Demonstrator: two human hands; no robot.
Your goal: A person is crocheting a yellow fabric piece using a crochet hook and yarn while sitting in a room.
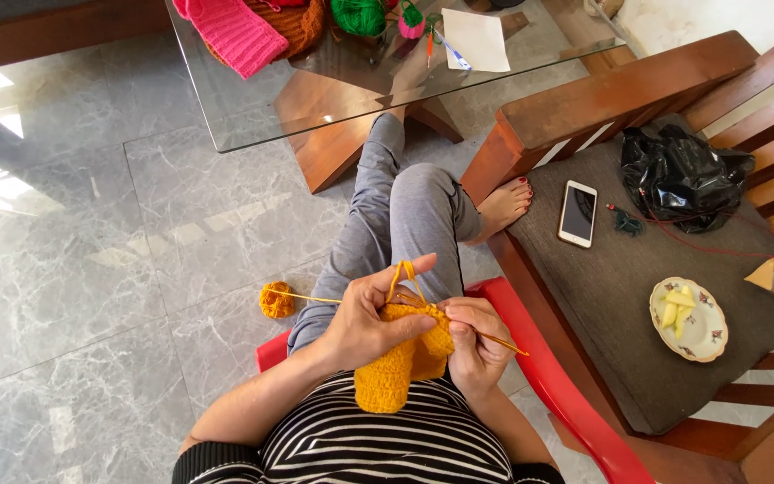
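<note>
My left hand (371, 315) grips a yellow-orange crochet piece (398, 366) at its top, with a loop of yarn over the raised forefinger. My right hand (477, 345) pinches the piece's right edge and holds a thin crochet hook (505, 343) that pokes out to the right. A strand runs left from my fingers to a small yellow yarn ball (276, 300) on the grey marble floor. The piece hangs over my lap, above a black-and-white striped top.
I sit on a red plastic chair (555, 381). To the right, a wooden bench seat (629, 269) bears a phone (577, 213), a black plastic bag (681, 175) and a plate of fruit slices (688, 319). Ahead stands a glass table (253, 99) with pink knitting, green yarn and paper.
</note>
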